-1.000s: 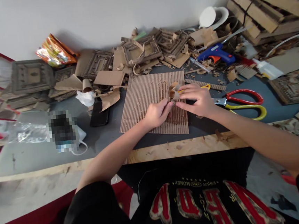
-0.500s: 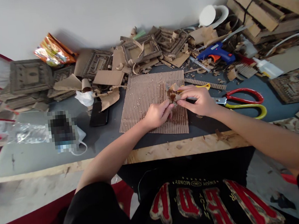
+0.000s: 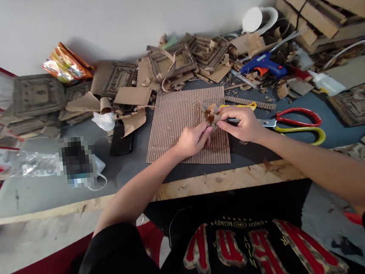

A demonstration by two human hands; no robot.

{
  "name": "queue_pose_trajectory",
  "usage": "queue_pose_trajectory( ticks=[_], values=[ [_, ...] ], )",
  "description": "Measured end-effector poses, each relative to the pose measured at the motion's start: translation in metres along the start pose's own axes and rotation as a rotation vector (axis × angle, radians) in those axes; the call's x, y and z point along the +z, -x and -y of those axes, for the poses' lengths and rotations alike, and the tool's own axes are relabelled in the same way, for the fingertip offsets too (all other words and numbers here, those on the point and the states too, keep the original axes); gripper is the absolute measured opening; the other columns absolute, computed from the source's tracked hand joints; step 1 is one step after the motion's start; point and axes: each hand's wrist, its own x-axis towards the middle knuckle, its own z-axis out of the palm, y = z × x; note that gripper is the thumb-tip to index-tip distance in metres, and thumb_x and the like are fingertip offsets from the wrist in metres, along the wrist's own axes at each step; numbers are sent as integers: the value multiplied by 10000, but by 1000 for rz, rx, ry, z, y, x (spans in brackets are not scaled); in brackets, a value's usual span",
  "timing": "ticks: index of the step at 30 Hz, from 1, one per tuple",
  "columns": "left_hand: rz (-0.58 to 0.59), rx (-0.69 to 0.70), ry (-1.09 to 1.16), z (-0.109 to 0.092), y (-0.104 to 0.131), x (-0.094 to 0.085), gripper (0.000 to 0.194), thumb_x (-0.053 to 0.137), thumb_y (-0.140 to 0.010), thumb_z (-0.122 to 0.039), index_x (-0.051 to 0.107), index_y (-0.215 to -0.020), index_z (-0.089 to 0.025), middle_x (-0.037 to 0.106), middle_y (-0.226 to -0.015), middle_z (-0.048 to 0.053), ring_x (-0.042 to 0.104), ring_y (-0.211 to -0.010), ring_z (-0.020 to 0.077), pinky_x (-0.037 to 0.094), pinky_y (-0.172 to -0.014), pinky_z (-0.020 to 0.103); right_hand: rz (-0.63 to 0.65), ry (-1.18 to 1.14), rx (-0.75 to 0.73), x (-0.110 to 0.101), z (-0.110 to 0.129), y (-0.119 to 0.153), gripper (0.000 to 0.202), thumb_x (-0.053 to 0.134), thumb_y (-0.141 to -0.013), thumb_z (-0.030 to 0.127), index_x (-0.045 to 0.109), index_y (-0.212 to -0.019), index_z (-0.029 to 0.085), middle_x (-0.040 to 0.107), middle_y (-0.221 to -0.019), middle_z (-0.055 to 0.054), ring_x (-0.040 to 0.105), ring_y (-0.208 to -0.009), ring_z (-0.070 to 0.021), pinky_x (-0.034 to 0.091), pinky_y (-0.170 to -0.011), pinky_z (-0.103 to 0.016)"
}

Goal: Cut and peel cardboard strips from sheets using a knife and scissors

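My left hand (image 3: pixel 194 140) pinches the lower end of a small torn piece of cardboard (image 3: pixel 211 114) with curled brown paper on it. From the other side my right hand (image 3: pixel 242 123) closes its thumb and fingers on the same piece. Both hands are held over a ribbed sheet of corrugated cardboard (image 3: pixel 171 121) that lies flat on the grey table. Beyond my right hand lie scissors with one red and one yellow handle (image 3: pixel 299 118). A yellow-handled tool (image 3: pixel 251 105) shows partly behind my right fingers.
A blue glue gun (image 3: pixel 264 66) rests among cardboard scraps at the back right, near a white bottle (image 3: pixel 327 82). A dark phone (image 3: pixel 121 140) lies left of the sheet beside a crumpled tissue (image 3: pixel 103 120). Stacked cardboard panels (image 3: pixel 38 94) stand at the back left.
The paper on the small cardboard piece has shifted slightly between my fingers, and my right fingers have moved a little. My left hand stays in nearly the same place.
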Motion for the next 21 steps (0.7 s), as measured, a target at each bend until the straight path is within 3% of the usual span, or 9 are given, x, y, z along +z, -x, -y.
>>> queue_pose_trajectory(
  ticks=[5, 21],
  values=[
    [-27, -9, -97, 1, 1, 1, 437, 236, -1035, -441, 453, -749, -192, 536, -495, -49, 489, -390, 66, 346, -437, 176, 54, -16, 79, -3, 4, -2, 212, 622, -848, 341, 632, -711, 180, 674, -719, -30, 613, -681, -153, 474, -648, -294],
    [-53, 31, -82, 3, 2, 1, 399, 270, -1036, -403, 462, -761, -187, 517, -496, -57, 479, -390, 62, 319, -421, 172, 131, -222, 209, -6, 0, -2, 237, 635, -857, 350, 631, -703, 170, 612, -668, -6, 538, -640, -124, 414, -604, -273]
  ],
)
